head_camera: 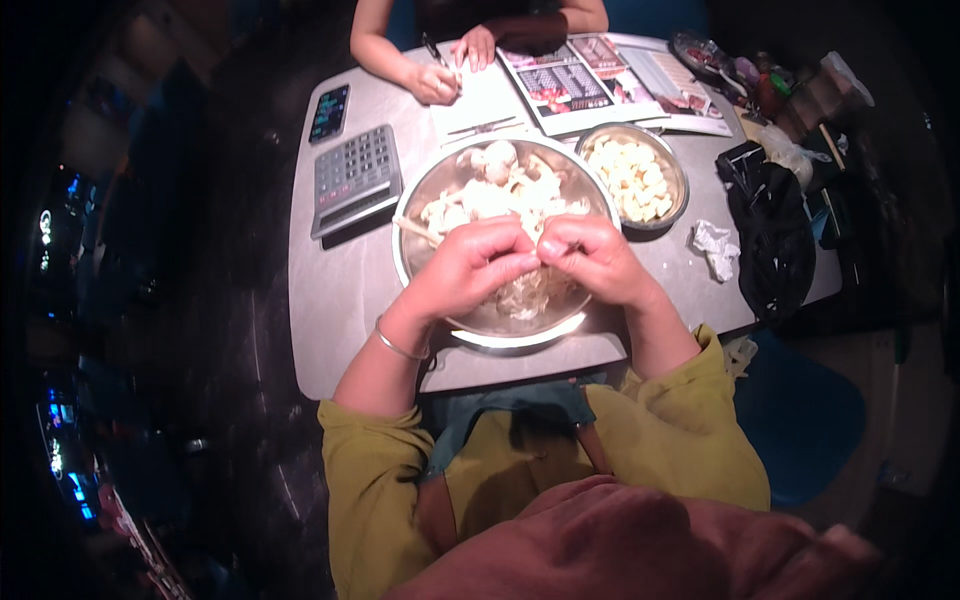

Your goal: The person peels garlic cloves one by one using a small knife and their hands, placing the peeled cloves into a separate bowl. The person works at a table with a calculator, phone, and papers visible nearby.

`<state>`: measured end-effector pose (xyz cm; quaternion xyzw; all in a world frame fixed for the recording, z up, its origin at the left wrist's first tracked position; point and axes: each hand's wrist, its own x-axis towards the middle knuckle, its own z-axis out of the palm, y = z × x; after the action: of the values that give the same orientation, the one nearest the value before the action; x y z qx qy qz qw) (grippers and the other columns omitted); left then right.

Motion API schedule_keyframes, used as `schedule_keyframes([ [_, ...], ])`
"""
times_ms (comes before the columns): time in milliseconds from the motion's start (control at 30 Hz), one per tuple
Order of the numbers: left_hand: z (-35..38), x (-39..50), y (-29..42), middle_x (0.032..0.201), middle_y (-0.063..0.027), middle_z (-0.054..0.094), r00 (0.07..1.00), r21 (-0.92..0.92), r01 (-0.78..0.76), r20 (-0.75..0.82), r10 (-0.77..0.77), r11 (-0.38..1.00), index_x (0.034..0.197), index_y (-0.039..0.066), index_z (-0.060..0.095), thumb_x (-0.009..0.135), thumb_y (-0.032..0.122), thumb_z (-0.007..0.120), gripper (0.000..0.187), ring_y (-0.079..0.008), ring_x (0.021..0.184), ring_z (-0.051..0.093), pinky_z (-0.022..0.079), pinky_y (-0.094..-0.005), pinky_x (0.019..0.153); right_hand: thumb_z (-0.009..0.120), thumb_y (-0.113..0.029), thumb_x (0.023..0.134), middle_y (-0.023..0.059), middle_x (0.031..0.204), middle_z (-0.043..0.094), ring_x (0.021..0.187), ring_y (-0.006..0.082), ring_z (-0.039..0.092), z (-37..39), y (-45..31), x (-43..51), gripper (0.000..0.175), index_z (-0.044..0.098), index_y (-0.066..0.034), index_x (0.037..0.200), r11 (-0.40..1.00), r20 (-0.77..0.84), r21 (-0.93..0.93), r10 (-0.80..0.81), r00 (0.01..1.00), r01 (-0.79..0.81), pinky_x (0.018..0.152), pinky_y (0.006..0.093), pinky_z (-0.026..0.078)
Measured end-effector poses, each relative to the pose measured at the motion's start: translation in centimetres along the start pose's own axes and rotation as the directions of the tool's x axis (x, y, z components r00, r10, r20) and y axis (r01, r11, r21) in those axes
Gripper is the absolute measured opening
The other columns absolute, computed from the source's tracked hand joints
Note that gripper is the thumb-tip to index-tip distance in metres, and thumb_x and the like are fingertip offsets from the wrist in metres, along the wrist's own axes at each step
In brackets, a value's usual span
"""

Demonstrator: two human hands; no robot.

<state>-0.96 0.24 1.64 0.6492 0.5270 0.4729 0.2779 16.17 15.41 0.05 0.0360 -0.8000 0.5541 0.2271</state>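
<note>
A large metal bowl (403, 262) stands before me, holding garlic bulbs (496, 161) and, at its near side, loose papery skins (525, 296). Over the bowl's near half, my left hand (484, 259) and my right hand (589, 255) meet at the fingertips. Both pinch something small between them, mostly hidden by the fingers; it looks like a piece of garlic. A pale stick-like piece (416, 229) leans on the bowl's left rim beside my left hand. To the right of the big bowl, a smaller metal bowl (681, 202) is filled with peeled garlic cloves (630, 176).
Left on the table (337, 300) lie a calculator (356, 172) and a phone (329, 112). Opposite, a person's hand (436, 84) holds a pen over paper; printed menus (570, 86) lie alongside. At the right are crumpled tissue (716, 247), a black plastic bag (769, 225) and clutter.
</note>
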Motion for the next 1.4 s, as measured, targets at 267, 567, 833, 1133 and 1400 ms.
schedule_keyframes([
  [267,0.9,-0.4,0.3,0.082,0.0023,0.057,0.988,-0.422,0.109,-0.057,-0.146,0.9,0.089,0.002,0.064,0.101,0.014,0.063,0.017,-0.0057,0.073,0.049,0.041,-0.0235,0.064,0.063,-0.01,0.099,-0.0001,0.074,0.059,0.066,0.0105,0.054,0.9,-0.5,-0.1,0.013,0.065,0.0,0.091,0.989,-0.079,0.148,-0.002,0.997,0.014,0.059,0.0253,0.041],
  [567,1.0,-0.6,0.4,0.072,0.0075,0.05,0.91,-0.723,0.328,0.07,-0.408,0.608,0.087,0.005,0.063,0.103,0.02,0.061,0.022,-0.0026,0.064,0.041,0.033,-0.02,0.058,0.072,0.002,0.083,0.0097,0.07,0.056,0.058,0.0256,0.056,1.5,-0.9,0.8,0.01,0.065,0.0003,0.089,0.792,-0.097,-0.469,-0.485,0.869,0.39,0.052,0.0356,0.043],
  [833,1.8,0.0,0.1,0.083,-0.0065,0.057,0.964,-0.106,-0.191,-0.207,0.167,0.976,0.092,0.001,0.065,0.098,0.009,0.063,0.01,-0.0175,0.075,0.055,0.045,-0.0298,0.069,0.058,-0.018,0.102,0.0033,0.069,0.058,0.053,0.0057,0.042,1.3,-0.9,-0.4,0.027,0.065,0.0034,0.088,0.528,0.114,0.801,0.327,0.938,-0.282,0.052,0.0228,0.037],
  [1133,1.3,-0.1,0.5,0.085,-0.0054,0.057,0.965,-0.192,-0.202,-0.208,0.162,0.96,0.091,0.001,0.064,0.098,0.007,0.062,0.01,-0.0166,0.077,0.055,0.045,-0.0292,0.071,0.06,-0.018,0.103,0.0096,0.071,0.062,0.05,0.0048,0.039,0.9,0.0,-0.8,0.027,0.069,0.0069,0.098,0.452,0.239,0.837,0.207,0.949,-0.309,0.048,0.0201,0.03],
  [1400,1.4,-0.3,0.7,0.079,-0.0017,0.052,0.962,-0.257,0.002,-0.263,-0.072,0.966,0.083,0.001,0.06,0.1,0.01,0.063,0.019,-0.0112,0.071,0.048,0.041,-0.0268,0.066,0.063,-0.01,0.097,0.0053,0.069,0.06,0.057,0.012,0.052,1.4,-0.9,-0.1,0.019,0.066,0.0003,0.082,0.996,-0.166,0.073,-0.032,0.986,0.044,0.051,0.0269,0.038],
])
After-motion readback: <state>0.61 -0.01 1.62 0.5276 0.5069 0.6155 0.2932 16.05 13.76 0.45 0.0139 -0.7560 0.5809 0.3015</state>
